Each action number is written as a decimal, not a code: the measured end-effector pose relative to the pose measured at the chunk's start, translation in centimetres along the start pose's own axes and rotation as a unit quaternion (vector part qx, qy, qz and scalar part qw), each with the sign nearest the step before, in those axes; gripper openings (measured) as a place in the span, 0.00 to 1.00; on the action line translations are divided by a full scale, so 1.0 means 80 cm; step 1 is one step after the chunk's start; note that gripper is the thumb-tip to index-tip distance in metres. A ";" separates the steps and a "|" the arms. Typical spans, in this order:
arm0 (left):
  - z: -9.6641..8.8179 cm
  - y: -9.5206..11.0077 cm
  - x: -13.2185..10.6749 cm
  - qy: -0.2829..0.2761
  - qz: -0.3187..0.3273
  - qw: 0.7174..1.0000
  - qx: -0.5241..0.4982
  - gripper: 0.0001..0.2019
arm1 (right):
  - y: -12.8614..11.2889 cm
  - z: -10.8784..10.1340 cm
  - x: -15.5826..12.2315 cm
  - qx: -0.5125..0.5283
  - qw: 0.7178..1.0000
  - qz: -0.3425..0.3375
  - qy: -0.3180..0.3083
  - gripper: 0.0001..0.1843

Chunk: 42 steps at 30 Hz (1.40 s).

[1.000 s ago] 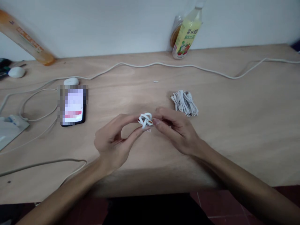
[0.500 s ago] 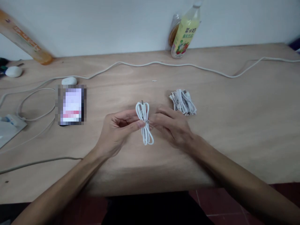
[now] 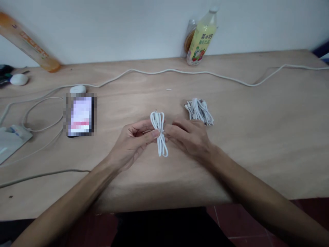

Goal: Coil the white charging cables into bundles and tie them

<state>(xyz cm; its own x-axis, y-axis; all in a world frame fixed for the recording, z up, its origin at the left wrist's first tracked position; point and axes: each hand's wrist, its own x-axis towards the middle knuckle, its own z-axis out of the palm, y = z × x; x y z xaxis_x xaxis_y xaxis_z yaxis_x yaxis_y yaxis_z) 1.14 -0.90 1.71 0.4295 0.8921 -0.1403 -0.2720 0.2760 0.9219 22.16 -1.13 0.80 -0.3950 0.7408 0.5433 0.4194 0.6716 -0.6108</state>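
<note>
A white cable (image 3: 161, 144), coiled into a narrow bundle with a metal-tipped plug at its top end, stands upright between my hands above the table. My left hand (image 3: 135, 140) pinches the bundle at its waist, thumb in front and fingers behind. From the other side my right hand (image 3: 192, 137) is closed, its thumb and fingertips at the thin tie around the bundle's middle. The tie is mostly hidden by the fingers. Just beyond the right hand lies a pile of similar tied white cables (image 3: 199, 110).
On the left are a phone (image 3: 81, 116) with a blurred screen, a white earbud case (image 3: 78, 90) and a power strip (image 3: 15, 140). A long white cord (image 3: 169, 70) crosses the back. A yellow drink bottle (image 3: 202, 41) and an orange bottle (image 3: 31, 44) lean against the wall.
Both hands stay at the bundle's middle. The bundle has turned slightly and its loops look narrower. The right fingers have shifted a little at the tie, and the view has moved slightly.
</note>
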 end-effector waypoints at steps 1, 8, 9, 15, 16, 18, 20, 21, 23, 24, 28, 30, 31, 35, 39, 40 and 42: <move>0.000 0.000 0.000 0.008 0.011 1.000 0.007 0.14 | 0.001 0.002 -0.002 0.007 1.000 0.013 -0.001 0.12; -0.005 -0.004 0.002 0.092 0.095 0.987 0.092 0.17 | -0.005 0.013 -0.006 0.178 0.976 0.126 0.018 0.20; -0.007 -0.005 0.002 0.106 0.113 0.982 0.110 0.17 | -0.006 0.013 -0.004 0.199 0.970 0.139 0.022 0.21; -0.012 -0.009 -0.004 0.132 0.275 0.923 0.234 0.13 | -0.014 0.017 -0.001 0.316 0.921 0.226 0.000 0.23; -0.012 -0.009 -0.005 0.132 0.299 0.906 0.269 0.11 | -0.015 0.018 -0.001 0.331 0.913 0.239 0.001 0.23; -0.012 -0.010 -0.009 0.137 0.340 0.865 0.343 0.09 | -0.016 0.019 0.000 0.357 0.899 0.254 0.011 0.22; -0.011 -0.010 -0.012 0.151 0.380 0.819 0.404 0.10 | -0.018 0.020 0.001 0.382 0.886 0.263 0.026 0.20; -0.011 -0.009 -0.014 0.156 0.402 0.795 0.426 0.12 | -0.019 0.020 0.002 0.396 0.877 0.270 0.032 0.19; -0.011 -0.008 -0.016 0.154 0.442 0.752 0.465 0.16 | -0.020 0.021 0.004 0.431 0.853 0.290 0.037 0.18; -0.011 -0.007 -0.017 0.146 0.457 0.733 0.482 0.18 | -0.020 0.021 0.004 0.449 0.840 0.303 0.038 0.17; -0.014 -0.001 -0.018 0.095 0.504 0.677 0.528 0.22 | -0.022 0.023 0.002 0.495 0.791 0.356 0.047 0.17; -0.017 0.001 -0.018 0.075 0.519 0.660 0.538 0.23 | -0.023 0.023 0.002 0.512 0.773 0.372 0.053 0.16; -0.018 0.002 -0.018 0.070 0.522 0.656 0.540 0.23 | -0.024 0.023 0.002 0.517 0.767 0.377 0.056 0.16; -0.020 0.002 -0.020 0.067 0.503 0.671 0.540 0.23 | -0.027 0.022 0.003 0.527 0.753 0.390 0.061 0.15; -0.017 0.000 -0.021 0.064 0.498 0.695 0.515 0.24 | -0.027 0.022 0.004 0.534 0.750 0.387 0.055 0.14; -0.015 -0.001 -0.021 0.067 0.505 0.694 0.509 0.24 | -0.027 0.022 0.004 0.535 0.750 0.386 0.052 0.14; -0.013 -0.002 -0.020 0.082 0.515 0.690 0.503 0.24 | -0.027 0.023 0.004 0.537 0.749 0.384 0.054 0.14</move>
<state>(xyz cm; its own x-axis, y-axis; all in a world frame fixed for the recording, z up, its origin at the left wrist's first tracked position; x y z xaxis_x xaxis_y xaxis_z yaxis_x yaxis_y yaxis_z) -0.35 -1.99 1.41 0.3291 0.4817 0.8122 0.4100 -0.8477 0.3367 19.61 -2.41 1.23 -0.2808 0.9393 -0.1974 -0.4339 -0.3077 -0.8468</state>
